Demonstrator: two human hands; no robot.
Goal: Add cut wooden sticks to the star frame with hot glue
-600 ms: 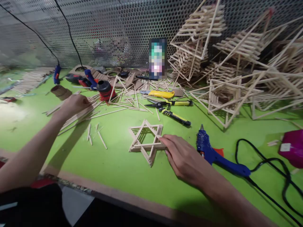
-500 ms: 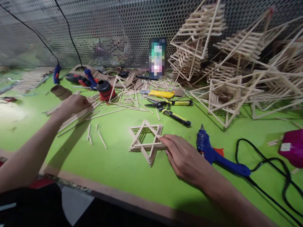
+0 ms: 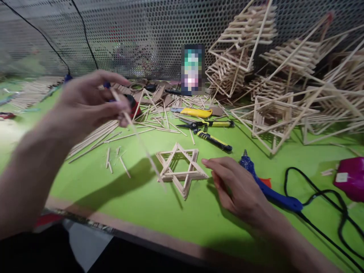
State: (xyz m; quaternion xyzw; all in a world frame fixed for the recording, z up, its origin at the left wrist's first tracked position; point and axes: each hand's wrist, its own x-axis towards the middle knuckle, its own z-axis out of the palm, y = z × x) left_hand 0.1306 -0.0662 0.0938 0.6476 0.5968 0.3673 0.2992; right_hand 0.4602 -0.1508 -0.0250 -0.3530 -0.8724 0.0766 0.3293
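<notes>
Left hand: raised over the left side of the table, the hand (image 3: 91, 98) pinches one thin stick (image 3: 143, 146) between thumb and fingers, a narrow grip near the stick's upper end.
Held stick: slants down and to the right towards the star's left corner; its lower end is blurred, so whether it touches cannot be told.
Star: a six-pointed star of stacked sticks (image 3: 182, 174) lies flat on the green table (image 3: 159, 220), in front of the person, between the two hands.
Right hand: the hand (image 3: 239, 182) is just beside the star's right corner, fingers half bent, the grip loose with a gap beneath the forefinger; contact with the star cannot be told.
Loose sticks: a bundle (image 3: 93, 140) lies beyond the left forearm, with a few short pieces (image 3: 125, 167) nearer the star.
Tools: behind the star lie black-and-yellow cutters (image 3: 214, 141) with their handles spread, and just past them a yellow knife (image 3: 196, 112).
Glue gun: the blue gun (image 3: 280, 199) lies right of the right hand, near its black cord (image 3: 317, 195).
Back right: large stick frames (image 3: 247, 30) pile against metal mesh (image 3: 127, 38).
</notes>
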